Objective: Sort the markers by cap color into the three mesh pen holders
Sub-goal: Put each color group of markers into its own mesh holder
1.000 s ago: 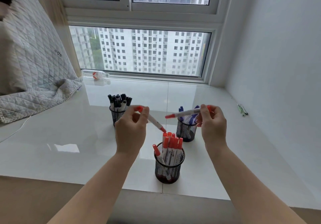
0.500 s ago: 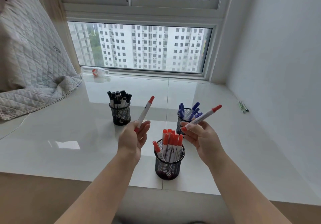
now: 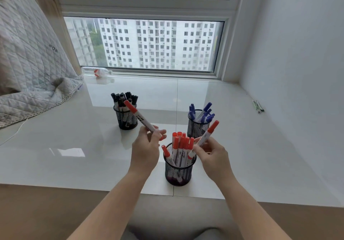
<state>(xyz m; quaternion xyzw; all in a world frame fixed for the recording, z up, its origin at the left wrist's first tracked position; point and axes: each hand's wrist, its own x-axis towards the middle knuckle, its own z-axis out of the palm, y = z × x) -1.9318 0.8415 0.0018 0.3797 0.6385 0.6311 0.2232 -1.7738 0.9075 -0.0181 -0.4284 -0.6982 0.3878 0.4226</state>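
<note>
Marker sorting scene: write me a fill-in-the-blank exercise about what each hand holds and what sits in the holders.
1. The left hand holds a marker with a ____ cap.
2. The holder nearest the person contains markers with ____ caps.
3. The far left holder contains markers with ____ caps.
4. The right hand holds its marker beside the ____ holder.

Missing words: red; red; black; red

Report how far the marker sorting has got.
Done: the black mesh holder of black-capped markers, the black mesh holder of blue-capped markers and the near black mesh holder of red-capped markers each show one colour.
In hand: the left hand and right hand each hold a red-capped marker.
Left: drop both into the red holder.
</note>
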